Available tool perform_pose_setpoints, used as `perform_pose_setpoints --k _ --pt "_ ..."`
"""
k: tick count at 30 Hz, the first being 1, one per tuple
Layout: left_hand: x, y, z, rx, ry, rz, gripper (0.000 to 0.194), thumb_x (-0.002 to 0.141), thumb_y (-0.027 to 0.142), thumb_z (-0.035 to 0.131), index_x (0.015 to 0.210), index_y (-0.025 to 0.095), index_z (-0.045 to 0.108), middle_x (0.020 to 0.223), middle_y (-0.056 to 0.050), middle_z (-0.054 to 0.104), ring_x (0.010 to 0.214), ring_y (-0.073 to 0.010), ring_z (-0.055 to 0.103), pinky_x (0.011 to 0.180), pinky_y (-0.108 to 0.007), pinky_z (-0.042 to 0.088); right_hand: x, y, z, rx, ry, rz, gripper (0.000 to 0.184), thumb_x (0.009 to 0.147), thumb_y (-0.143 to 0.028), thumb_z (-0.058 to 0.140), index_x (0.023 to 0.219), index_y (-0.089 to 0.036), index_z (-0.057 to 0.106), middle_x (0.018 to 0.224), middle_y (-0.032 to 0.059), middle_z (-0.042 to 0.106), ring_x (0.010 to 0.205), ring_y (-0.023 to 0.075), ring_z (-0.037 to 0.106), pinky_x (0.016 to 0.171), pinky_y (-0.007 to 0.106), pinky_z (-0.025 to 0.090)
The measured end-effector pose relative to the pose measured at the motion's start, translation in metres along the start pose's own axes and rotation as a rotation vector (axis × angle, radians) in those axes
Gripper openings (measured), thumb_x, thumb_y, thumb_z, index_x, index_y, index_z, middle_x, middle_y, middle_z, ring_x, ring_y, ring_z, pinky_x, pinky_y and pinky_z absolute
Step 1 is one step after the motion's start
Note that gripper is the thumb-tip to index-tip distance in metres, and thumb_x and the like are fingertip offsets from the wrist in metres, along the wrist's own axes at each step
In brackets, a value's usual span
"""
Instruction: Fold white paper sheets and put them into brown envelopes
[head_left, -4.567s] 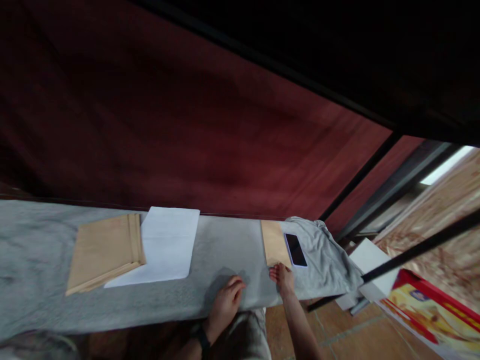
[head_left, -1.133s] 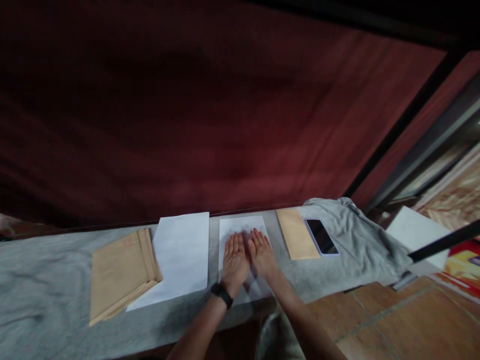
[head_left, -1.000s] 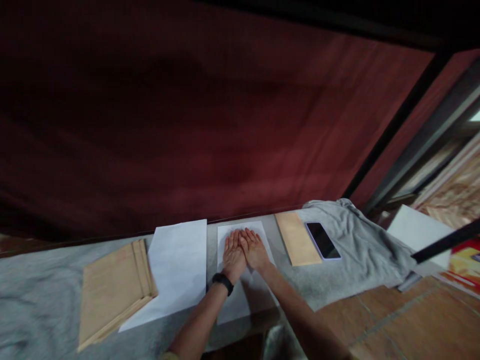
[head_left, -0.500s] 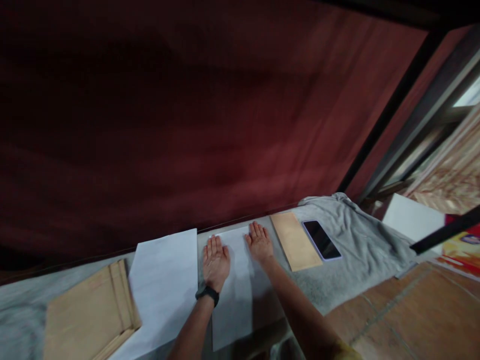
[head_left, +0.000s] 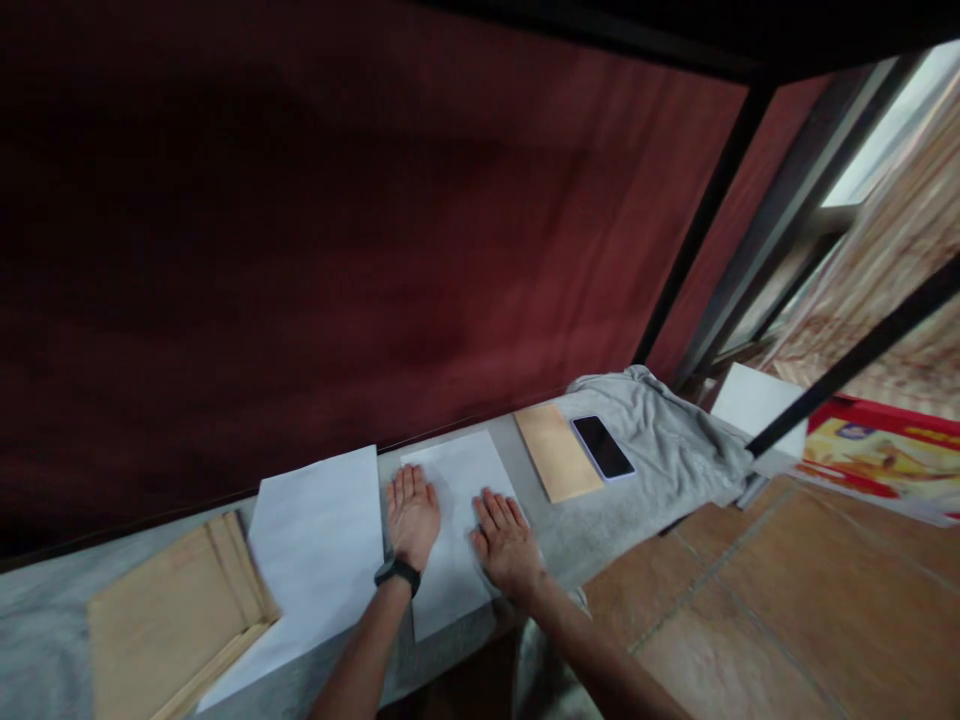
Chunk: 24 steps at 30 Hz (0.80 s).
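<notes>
A folded white sheet of paper [head_left: 457,480] lies on the grey cloth-covered surface under both palms. My left hand [head_left: 414,518] rests flat along its left edge, fingers stretched forward, a dark watch on the wrist. Lower on the right edge lies my right hand [head_left: 506,545], palm down with its fingers spread. Just left of it is a larger white sheet [head_left: 319,550], partly under a stack of brown envelopes [head_left: 172,620]. To the right a single brown envelope [head_left: 557,453] lies flat, apart from my right hand.
A phone [head_left: 603,447] lies right of the single envelope, beside a crumpled grey cloth [head_left: 660,425]. A dark red curtain [head_left: 375,250] hangs behind. Black metal bars [head_left: 705,220] stand at the right. A red and yellow box [head_left: 885,450] sits on the tiled floor [head_left: 720,590].
My right hand has slid down the paper's right edge toward me. My left hand stays on the left edge. The view has turned to the right.
</notes>
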<state>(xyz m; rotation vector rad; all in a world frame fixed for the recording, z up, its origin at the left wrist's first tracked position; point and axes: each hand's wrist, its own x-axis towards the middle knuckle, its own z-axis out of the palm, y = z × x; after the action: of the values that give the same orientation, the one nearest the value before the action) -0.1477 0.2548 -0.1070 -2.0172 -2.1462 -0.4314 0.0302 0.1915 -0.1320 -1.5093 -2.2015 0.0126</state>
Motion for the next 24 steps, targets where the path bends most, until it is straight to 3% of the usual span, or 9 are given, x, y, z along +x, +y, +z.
perform_pose_setpoints --k 5,9,15,24 --pt "-0.072 0.019 -0.01 -0.087 0.0 0.22 0.055 0.099 0.031 0.029 0.147 0.008 0.043 0.154 -0.015 0.043 0.145 -0.0255 0.035 0.119 -0.046 0.029 0.002 -0.001 -0.006 -0.035 0.014 0.025 0.052 0.102 -0.042 0.04 0.148 -0.017 0.043 0.152 0.0109 0.044 0.14 0.0237 0.042 0.117 0.042 0.03" --pt "-0.116 0.019 -0.014 -0.025 0.026 0.198 0.059 0.1 0.04 0.028 0.146 0.008 0.044 0.151 -0.018 0.045 0.144 -0.0276 0.037 0.117 -0.048 0.032 -0.002 0.001 -0.01 -0.045 0.019 0.049 0.052 0.103 -0.041 0.037 0.148 -0.015 0.044 0.152 0.012 0.044 0.14 0.0246 0.042 0.116 0.043 0.031" --pt "-0.136 0.008 -0.021 0.003 0.039 0.152 0.065 0.099 0.047 0.028 0.147 0.005 0.042 0.15 -0.02 0.046 0.142 -0.0296 0.039 0.115 -0.048 0.035 -0.034 0.021 -0.024 -0.116 0.053 0.079 0.055 0.103 -0.04 0.035 0.148 -0.01 0.041 0.151 0.0143 0.046 0.139 0.0257 0.044 0.117 0.044 0.029" --pt "-0.151 0.009 -0.029 -0.008 0.048 0.142 0.066 0.1 0.049 0.025 0.146 0.005 0.044 0.15 -0.02 0.045 0.142 -0.03 0.039 0.117 -0.048 0.032 -0.079 0.044 -0.047 -0.18 0.05 -0.007 0.052 0.103 -0.037 0.036 0.145 -0.009 0.046 0.147 0.0144 0.051 0.137 0.0252 0.045 0.116 0.043 0.03"
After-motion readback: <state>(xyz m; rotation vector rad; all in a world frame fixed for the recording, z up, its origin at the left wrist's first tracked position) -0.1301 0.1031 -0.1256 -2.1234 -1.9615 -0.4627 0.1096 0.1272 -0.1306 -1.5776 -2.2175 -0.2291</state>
